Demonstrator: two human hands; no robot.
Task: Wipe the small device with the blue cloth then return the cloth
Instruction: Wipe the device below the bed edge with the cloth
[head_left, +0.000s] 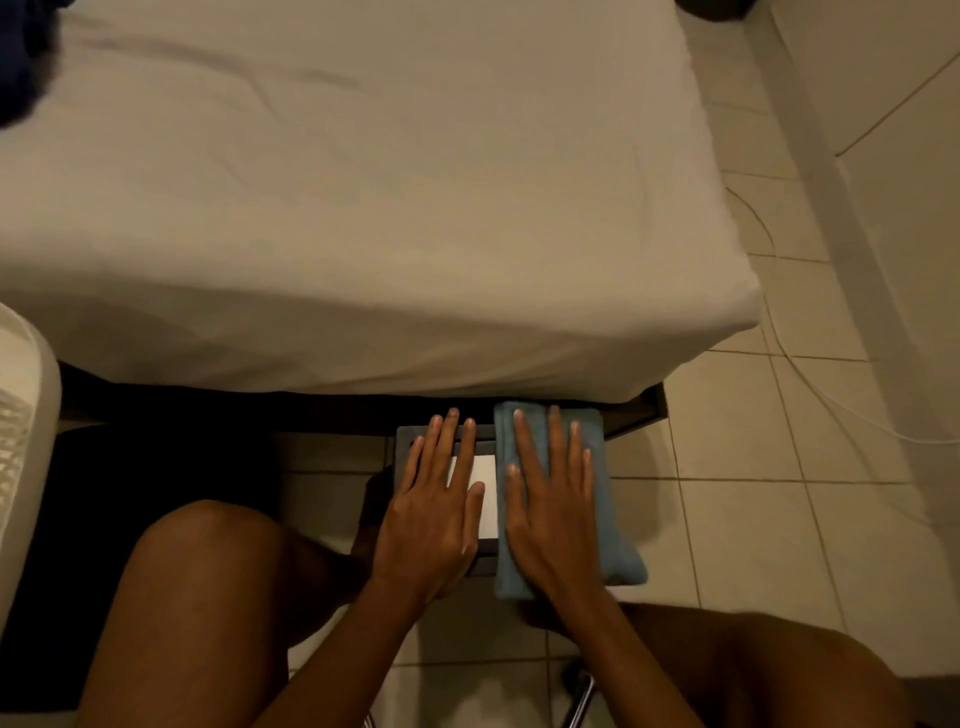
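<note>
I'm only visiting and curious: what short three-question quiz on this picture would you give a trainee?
1. True or false: the right hand lies flat on the blue cloth.
2. Which hand rests on the small device? A) the left hand B) the right hand C) neither
3. Fill in: by the person's own sides, the blue cloth lies to the ____ of the small device.
Key: 1 true; 2 A; 3 right.
</note>
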